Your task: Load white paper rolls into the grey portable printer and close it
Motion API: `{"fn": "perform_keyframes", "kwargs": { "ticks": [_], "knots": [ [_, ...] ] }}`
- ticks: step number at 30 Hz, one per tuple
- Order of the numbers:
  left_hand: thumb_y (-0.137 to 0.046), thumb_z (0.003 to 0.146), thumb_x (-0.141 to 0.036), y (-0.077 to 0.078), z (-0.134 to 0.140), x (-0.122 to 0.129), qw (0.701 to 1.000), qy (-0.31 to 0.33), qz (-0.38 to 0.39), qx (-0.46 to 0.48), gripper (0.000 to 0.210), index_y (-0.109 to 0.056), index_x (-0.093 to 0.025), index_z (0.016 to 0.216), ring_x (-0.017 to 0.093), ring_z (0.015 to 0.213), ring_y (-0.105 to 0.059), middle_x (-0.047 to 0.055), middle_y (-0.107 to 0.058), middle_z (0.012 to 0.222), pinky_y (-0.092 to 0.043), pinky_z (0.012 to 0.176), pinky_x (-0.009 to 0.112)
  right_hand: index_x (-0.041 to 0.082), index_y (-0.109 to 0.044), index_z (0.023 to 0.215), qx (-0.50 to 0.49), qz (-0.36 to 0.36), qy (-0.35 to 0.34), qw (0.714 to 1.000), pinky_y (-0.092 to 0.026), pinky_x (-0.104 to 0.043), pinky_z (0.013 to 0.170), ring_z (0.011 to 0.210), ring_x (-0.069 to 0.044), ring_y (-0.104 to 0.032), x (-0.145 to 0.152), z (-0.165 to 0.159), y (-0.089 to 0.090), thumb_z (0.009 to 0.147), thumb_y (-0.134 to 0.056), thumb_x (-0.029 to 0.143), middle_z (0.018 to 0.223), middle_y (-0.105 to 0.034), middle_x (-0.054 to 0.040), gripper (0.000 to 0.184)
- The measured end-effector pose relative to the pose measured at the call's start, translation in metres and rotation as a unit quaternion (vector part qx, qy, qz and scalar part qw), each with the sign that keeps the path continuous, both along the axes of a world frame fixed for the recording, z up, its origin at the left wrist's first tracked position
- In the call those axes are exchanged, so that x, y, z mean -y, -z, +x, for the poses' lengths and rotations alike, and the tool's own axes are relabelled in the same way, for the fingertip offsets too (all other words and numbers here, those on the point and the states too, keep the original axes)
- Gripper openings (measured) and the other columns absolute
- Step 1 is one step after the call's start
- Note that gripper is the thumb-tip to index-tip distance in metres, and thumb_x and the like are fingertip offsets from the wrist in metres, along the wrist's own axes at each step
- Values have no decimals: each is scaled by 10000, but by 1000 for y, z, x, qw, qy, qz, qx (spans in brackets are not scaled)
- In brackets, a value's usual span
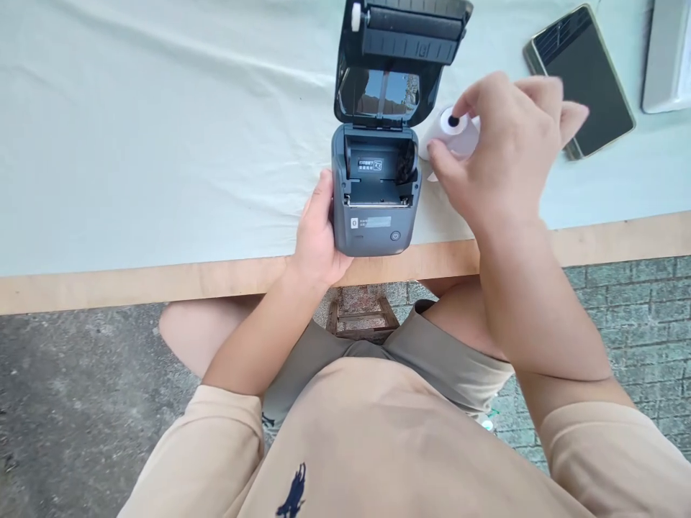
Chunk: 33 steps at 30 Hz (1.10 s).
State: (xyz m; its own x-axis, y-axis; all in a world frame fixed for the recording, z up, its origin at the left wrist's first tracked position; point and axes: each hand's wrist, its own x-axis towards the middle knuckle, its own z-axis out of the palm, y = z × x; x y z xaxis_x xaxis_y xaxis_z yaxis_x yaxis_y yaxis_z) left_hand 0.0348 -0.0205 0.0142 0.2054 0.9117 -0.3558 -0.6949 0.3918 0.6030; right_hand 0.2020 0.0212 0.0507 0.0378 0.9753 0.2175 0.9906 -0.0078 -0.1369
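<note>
In the head view, a small dark grey label printer (376,230) has its lid (389,65) swung up, and its paper bay (378,169) holds no roll. My left hand (318,237) is wrapped round the printer's left side and lower edge, fingers partly hidden beneath it. Just right of the printer is a white paper roll (432,137) with a dark core hole facing up. My right hand (502,144) grips this roll, its index fingertip at the core and thumb against the near side; the other fingers are raised.
A smartphone (588,79) with a dark screen lies beyond my right hand. At the far right edge is part of a pale, flat object (666,57). A light cloth (162,144) covers the table, whose wooden front edge (134,284) runs before my lap.
</note>
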Motion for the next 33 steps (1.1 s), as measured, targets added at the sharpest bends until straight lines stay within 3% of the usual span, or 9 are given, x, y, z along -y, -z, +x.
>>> {"fn": "perform_keyframes", "kwargs": {
  "ticks": [3, 6, 10, 13, 16, 22, 26, 29, 33],
  "knots": [
    [-365, 994, -444, 0, 0, -1, 1000, -8, 8, 4, 401, -682, -205, 943, 227, 1370, -486, 41, -741, 1065, -483, 1101, 332, 273, -569, 989, -7, 46, -25, 999, -337, -553, 941, 1216, -293, -527, 0, 2, 2, 792, -596, 239, 1075, -682, -31, 203],
    [-355, 1000, -448, 0, 0, -1, 1000, -12, 13, 24, 422, -694, -198, 963, 211, 1369, -488, 32, -746, 1054, -483, 1099, 315, 254, -585, 969, -43, 102, -62, 992, -369, -526, 954, 1097, -272, -600, 2, 7, -8, 776, -614, 209, 1030, -676, -33, 200],
    [-330, 1008, -441, 1, -1, -1, 1000, -1, 6, 25, 435, -695, -206, 993, 221, 1331, -531, 19, -739, 1093, -516, 1064, 343, 260, -633, 1030, -221, 249, -162, 929, -491, -360, 801, 1033, -232, -632, 11, 12, -33, 842, -596, 253, 1047, -637, -36, 192],
    [-344, 1003, -444, 1, -1, -1, 1000, 2, 2, 22, 423, -693, -204, 1015, 240, 1291, -568, 30, -739, 1094, -541, 1038, 365, 317, -628, 1071, -254, 198, -204, 925, -499, -333, 841, 1072, -221, -642, 23, 5, -44, 839, -641, 269, 1017, -649, 18, 237],
    [-373, 995, -452, 0, -1, -1, 1000, -5, -11, 20, 403, -694, -208, 1007, 241, 1241, -608, 24, -748, 1060, -563, 1008, 361, 303, -598, 1128, -235, 184, -260, 918, -532, -339, 863, 1053, -211, -662, 33, -10, -42, 808, -644, 210, 1098, -670, 8, 337],
    [-391, 994, -443, -2, -1, 0, 1000, -18, -6, 14, 378, -696, -220, 1011, 207, 1165, -654, -4, -751, 1026, -580, 932, 300, 277, -603, 1064, -257, 139, -238, 926, -565, -350, 807, 974, -199, -694, 38, -29, -30, 817, -544, 162, 1085, -714, -23, 279],
    [-430, 977, -455, 2, -1, 1, 1000, -16, -6, 12, 349, -678, -220, 1046, 212, 1170, -650, 9, -741, 1054, -569, 944, 305, 278, -546, 1181, -141, 113, -236, 955, -491, -389, 828, 1028, -219, -675, 30, -34, -36, 756, -509, 89, 1079, -724, -6, 467],
    [-461, 965, -451, 5, 0, 2, 1000, -20, 10, 14, 313, -664, -219, 1024, 209, 1173, -648, 7, -745, 979, -561, 970, 300, 277, -401, 1338, -78, 10, -231, 970, -428, -399, 782, 992, -234, -663, 23, -41, -43, 725, -500, 47, 997, -733, 5, 662],
    [-465, 967, -440, 5, 0, 2, 1000, -21, 16, 13, 301, -653, -212, 1026, 212, 1206, -628, 10, -744, 942, -561, 982, 297, 256, -434, 1218, -34, -67, -216, 974, -379, -395, 782, 945, -236, -646, 17, -46, -45, 722, -483, 35, 913, -717, 1, 545]
  ]
}}
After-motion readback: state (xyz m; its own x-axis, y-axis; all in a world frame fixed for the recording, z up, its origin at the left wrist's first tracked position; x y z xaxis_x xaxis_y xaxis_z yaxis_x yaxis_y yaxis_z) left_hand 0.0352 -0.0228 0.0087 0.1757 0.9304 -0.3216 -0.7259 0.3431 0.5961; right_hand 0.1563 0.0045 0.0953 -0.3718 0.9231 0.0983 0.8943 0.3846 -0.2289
